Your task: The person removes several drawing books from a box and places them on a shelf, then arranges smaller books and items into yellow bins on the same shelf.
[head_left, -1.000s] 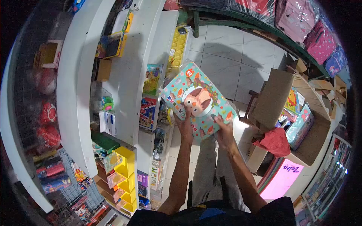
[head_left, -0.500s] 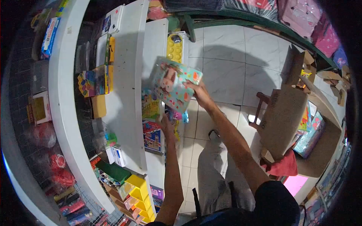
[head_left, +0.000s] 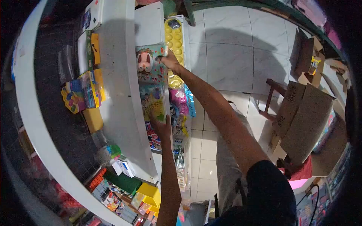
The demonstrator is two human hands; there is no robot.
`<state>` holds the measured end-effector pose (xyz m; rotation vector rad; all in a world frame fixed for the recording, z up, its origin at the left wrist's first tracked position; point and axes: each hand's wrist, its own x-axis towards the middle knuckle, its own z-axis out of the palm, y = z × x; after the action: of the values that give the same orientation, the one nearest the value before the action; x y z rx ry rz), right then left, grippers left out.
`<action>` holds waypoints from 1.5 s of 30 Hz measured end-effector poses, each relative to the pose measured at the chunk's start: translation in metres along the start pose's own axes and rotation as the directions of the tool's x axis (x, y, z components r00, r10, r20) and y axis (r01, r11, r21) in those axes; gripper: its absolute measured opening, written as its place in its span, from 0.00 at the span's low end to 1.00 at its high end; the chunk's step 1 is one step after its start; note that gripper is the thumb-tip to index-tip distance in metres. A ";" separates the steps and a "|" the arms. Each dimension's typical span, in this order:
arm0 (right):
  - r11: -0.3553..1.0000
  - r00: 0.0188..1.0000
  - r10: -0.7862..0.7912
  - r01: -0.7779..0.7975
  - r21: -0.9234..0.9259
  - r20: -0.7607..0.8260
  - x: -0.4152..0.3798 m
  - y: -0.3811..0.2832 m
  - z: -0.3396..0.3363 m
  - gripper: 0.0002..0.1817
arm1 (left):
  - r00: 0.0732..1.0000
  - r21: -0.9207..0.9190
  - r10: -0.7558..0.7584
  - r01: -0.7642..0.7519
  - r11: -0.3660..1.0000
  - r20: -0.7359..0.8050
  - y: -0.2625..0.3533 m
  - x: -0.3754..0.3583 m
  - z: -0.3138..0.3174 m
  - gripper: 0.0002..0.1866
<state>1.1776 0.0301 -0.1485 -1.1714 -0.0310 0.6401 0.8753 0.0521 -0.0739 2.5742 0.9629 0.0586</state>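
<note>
My right hand [head_left: 170,62] grips the right edge of a teal book [head_left: 152,69] with a cartoon animal face on its cover. The book lies at the white lower shelf, just beyond a yellow-green picture book [head_left: 155,98]. My left hand [head_left: 161,126] rests at the near part of that picture book, thumb and fingers apart, holding nothing. Partly hidden under the left hand is a red and blue book [head_left: 154,140].
A yellow pop-it toy [head_left: 174,39] and a pink packet [head_left: 178,101] lie along the shelf's right side. The white upper shelf [head_left: 117,75] runs close on the left. To the right stand a cardboard box [head_left: 303,116] and a brown stool [head_left: 272,98].
My right hand has brought the teal book left and down onto the shelf, from tilted in the air. My left hand's fingers have spread over the picture book. The view has shifted.
</note>
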 end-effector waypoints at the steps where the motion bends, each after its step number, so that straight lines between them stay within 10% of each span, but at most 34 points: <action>1: 0.999 0.999 -0.040 0.040 0.007 -0.003 0.008 0.017 0.002 0.37 | 0.999 0.023 0.037 -0.037 0.999 -0.018 -0.004 0.004 0.004 0.45; 5: 0.797 0.946 0.125 -0.276 -0.537 -0.300 0.020 0.005 0.021 0.48 | 0.996 0.144 0.082 -0.078 0.987 -0.025 -0.017 0.008 0.025 0.44; 8: 0.736 0.998 0.056 -0.022 -0.677 0.028 0.018 0.041 -0.002 0.43 | 0.997 0.157 -0.028 0.017 0.987 0.067 -0.013 0.002 0.025 0.43; 17: 0.609 0.997 -0.069 0.025 -0.793 -0.021 -0.027 -0.021 0.011 0.18 | 0.990 0.092 0.074 -0.085 0.992 0.120 -0.033 -0.002 0.043 0.41; 30: 0.671 0.991 -0.130 0.081 -0.737 -0.010 -0.018 -0.018 0.036 0.24 | 0.990 -0.019 0.055 -0.053 0.998 0.132 -0.035 0.001 0.040 0.40; 33: 0.686 0.923 -0.380 0.239 -0.687 -0.060 -0.051 -0.034 0.027 0.21 | 0.981 0.102 0.088 -0.106 0.989 0.171 -0.051 -0.001 0.049 0.39; 35: 0.890 0.971 -0.051 -0.063 -0.451 -0.235 -0.085 -0.042 0.016 0.27 | 0.988 0.071 0.097 -0.106 0.992 0.122 -0.048 0.000 0.046 0.39; 37: 0.899 0.924 -0.250 0.110 -0.424 -0.290 -0.148 -0.026 -0.006 0.23 | 0.995 0.080 0.095 -0.097 0.992 0.037 -0.036 0.000 0.041 0.39; 41: 0.752 0.914 0.178 -0.365 -0.549 -0.363 -0.314 0.030 -0.082 0.18 | 0.983 0.123 0.033 -0.011 0.992 -0.181 0.004 -0.019 0.023 0.41; 42: 0.630 0.979 -0.021 -0.146 -0.763 -0.204 -0.365 0.055 -0.114 0.17 | 0.987 0.074 -0.021 0.033 0.997 -0.157 0.017 -0.031 0.021 0.41; 43: 0.444 0.924 0.268 -0.371 -0.815 -0.274 -0.400 0.040 -0.128 0.16 | 0.989 0.029 -0.072 0.076 0.997 -0.126 0.027 -0.047 0.019 0.41; 45: 0.458 0.805 0.337 -0.594 -0.661 -0.488 -0.470 0.019 -0.143 0.15 | 0.997 -0.017 -0.023 0.022 1.000 -0.068 0.045 -0.074 0.016 0.40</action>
<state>0.8311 -0.3132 -0.0828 -2.2117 0.3158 0.9929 0.8497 -0.0317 -0.0644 2.5606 1.0115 0.1490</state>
